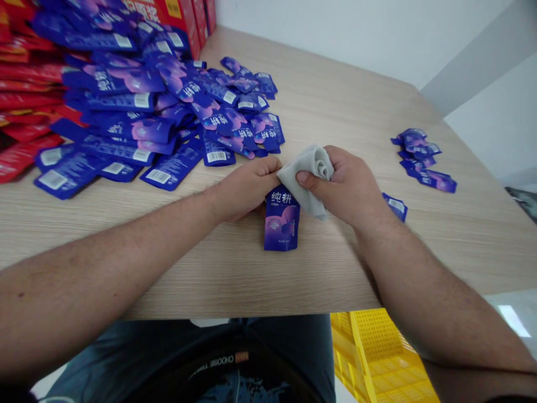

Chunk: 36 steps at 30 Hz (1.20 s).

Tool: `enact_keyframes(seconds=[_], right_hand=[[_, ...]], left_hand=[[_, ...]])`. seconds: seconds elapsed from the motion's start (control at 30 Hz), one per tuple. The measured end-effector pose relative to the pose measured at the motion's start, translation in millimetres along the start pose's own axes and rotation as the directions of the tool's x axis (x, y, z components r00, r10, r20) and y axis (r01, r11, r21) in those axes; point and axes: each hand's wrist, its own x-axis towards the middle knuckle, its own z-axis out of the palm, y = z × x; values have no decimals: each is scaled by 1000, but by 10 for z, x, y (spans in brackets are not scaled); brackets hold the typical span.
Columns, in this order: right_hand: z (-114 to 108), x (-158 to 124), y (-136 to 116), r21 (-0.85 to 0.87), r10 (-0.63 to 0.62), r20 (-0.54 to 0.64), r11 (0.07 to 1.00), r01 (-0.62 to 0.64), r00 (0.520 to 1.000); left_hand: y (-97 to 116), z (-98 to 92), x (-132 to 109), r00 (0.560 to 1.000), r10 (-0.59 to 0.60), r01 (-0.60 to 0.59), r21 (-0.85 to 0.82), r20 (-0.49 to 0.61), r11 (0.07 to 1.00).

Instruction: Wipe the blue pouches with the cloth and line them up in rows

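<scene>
A purple pouch (281, 223) with white characters lies flat on the wooden table (335, 106) in front of me. My left hand (245, 187) is closed on its top edge and pins it down. My right hand (346, 182) is closed round a bunched grey cloth (305, 168), which rests on the pouch's upper right corner. A second purple pouch (395, 205) pokes out from under my right wrist.
A large heap of purple pouches (168, 106) covers the table's far left, with red packs (25, 112) and red boxes (188, 17) behind. A small pile of purple pouches (422, 159) lies at the right. A yellow crate (373, 358) stands below the table edge.
</scene>
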Motion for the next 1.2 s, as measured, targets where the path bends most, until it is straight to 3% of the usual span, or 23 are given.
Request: enact_keyframes(seconds=[0.1, 0.17, 0.23, 0.27, 0.37, 0.43, 0.47, 0.53, 0.63, 0.7, 0.77, 1.0, 1.1, 1.2], right_hand=[[61, -104, -114, 32, -155, 126, 988, 153, 980], [92, -171, -176, 72, -274, 226, 962, 265, 935], [78, -190, -179, 102, -324, 305, 946, 307, 896], [52, -175, -154, 93, -310, 305, 951, 295, 901], [-73, -57, 4, 32, -130, 81, 991, 128, 988], [-137, 27, 121, 172, 55, -52, 984, -45, 997], [-146, 54, 163, 318, 138, -24, 940, -123, 990], [-104, 64, 199, 591, 203, 200, 755, -283, 959], [79, -11, 144, 744, 54, 537, 440, -502, 842], [224, -80, 84, 764, -58, 617, 285, -580, 784], [341, -136, 41, 773, -134, 631, 192, -605, 764], [424, -164, 20, 743, -168, 667, 226, -630, 726], [388, -152, -10, 757, -155, 646, 254, -602, 747], [348, -133, -37, 781, -89, 595, 300, -548, 799]], left_hand=[[-3, 5, 16, 996, 32, -35, -29, -80, 999], [-9, -7, 37, 990, 59, -63, -31, -127, 998], [-5, -27, 60, 986, 71, -79, -46, -154, 996], [5, -39, 69, 984, 71, -83, -67, -166, 994], [66, -70, 79, 971, 71, -106, -143, -227, 984], [118, -84, 73, 959, 76, -125, -170, -272, 978], [140, -90, 67, 956, 78, -132, -179, -283, 975], [170, -101, 55, 959, 75, -135, -209, -275, 968], [190, -117, 35, 972, 94, -160, -318, -215, 935], [207, -127, 17, 979, 110, -170, -395, -169, 903], [237, -131, -4, 984, 100, -157, -436, -151, 886], [269, -123, -39, 990, 110, -139, -485, -89, 863], [217, -136, 3, 987, 136, -162, -449, -89, 879], [175, -133, 63, 975, 98, -164, -349, -201, 923]])
